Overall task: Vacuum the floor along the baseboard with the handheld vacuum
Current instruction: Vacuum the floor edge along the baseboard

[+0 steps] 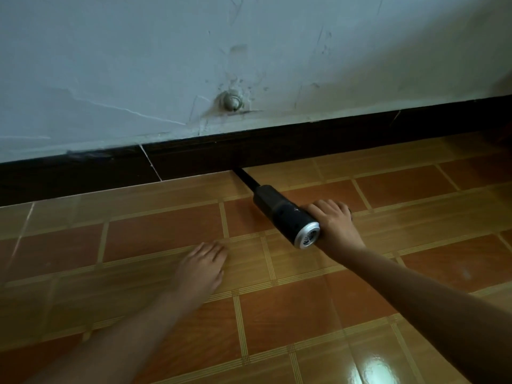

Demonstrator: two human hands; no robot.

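Black, the handheld vacuum is gripped by the right hand, fingers closed around it, its nozzle tip touching the dark baseboard. The left hand is laid flat and empty on the floor. Vacuuming seems underway; next, the nozzle should be slid along the edge.

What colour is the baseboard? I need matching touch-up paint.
Very dark brown, nearly black, baseboard; head view.

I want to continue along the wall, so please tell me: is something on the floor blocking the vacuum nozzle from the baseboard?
Nothing visible does. The right hand holds the handheld vacuum, and its nozzle already reaches the baseboard. The left hand rests flat on the floor, off to the side.
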